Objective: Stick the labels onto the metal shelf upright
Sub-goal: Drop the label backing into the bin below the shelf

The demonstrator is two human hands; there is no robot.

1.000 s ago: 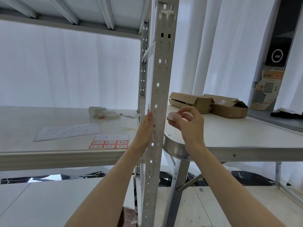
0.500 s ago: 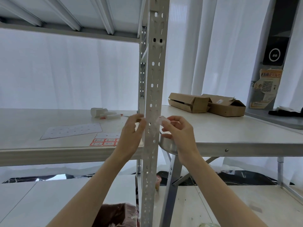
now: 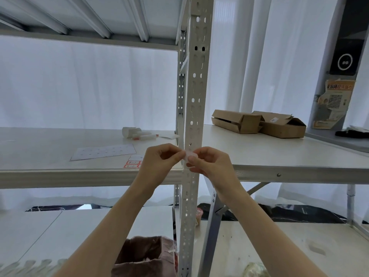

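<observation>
Two bare hands meet in front of the perforated metal shelf upright (image 3: 194,108), just above the shelf's front edge. The left hand (image 3: 159,164) and the right hand (image 3: 211,166) each pinch one end of a small pale label (image 3: 190,155) between thumb and fingertips, holding it across the upright's face; whether it already touches the metal is hard to tell from this angle. On the shelf board (image 3: 50,148) behind the left hand lie a sheet of red-bordered labels (image 3: 132,164), partly hidden by that hand, and an emptied backing sheet (image 3: 103,151). Two cardboard boxes (image 3: 259,123) sit well apart on the table (image 3: 299,156) to the right.
</observation>
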